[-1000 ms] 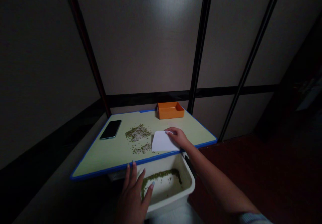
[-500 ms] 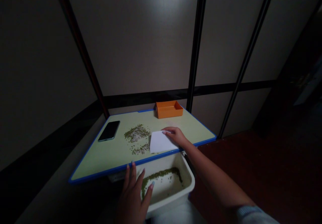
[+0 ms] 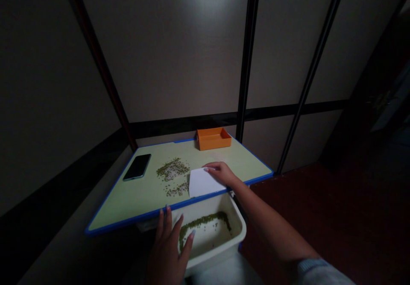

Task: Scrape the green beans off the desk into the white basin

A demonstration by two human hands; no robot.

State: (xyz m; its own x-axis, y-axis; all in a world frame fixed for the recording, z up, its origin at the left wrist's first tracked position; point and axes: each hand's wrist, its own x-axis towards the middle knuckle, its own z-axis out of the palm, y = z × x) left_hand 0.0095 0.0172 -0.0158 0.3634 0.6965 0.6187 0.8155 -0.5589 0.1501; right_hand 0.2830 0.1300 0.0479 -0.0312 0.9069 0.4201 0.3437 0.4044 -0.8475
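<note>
My right hand grips a white sheet of paper by its upper right part, low over the front of the table. Just left of the paper's edge lies a pile of small green and pale grains, with a thinner scatter of the same in front of it. My left hand is spread at the left side of a white plastic tub, its fingertips by the table's blue edge. Green grains line the far side of the tub's bottom.
The pale green table has a blue rim. A phone lies at its left, and an orange open box stands at the back. Behind rises a panelled wall; the tub sits below the front edge.
The paper's lower edge has come slightly nearer the table's front rim. My left hand keeps its place by the tub. The whole view has shifted a little.
</note>
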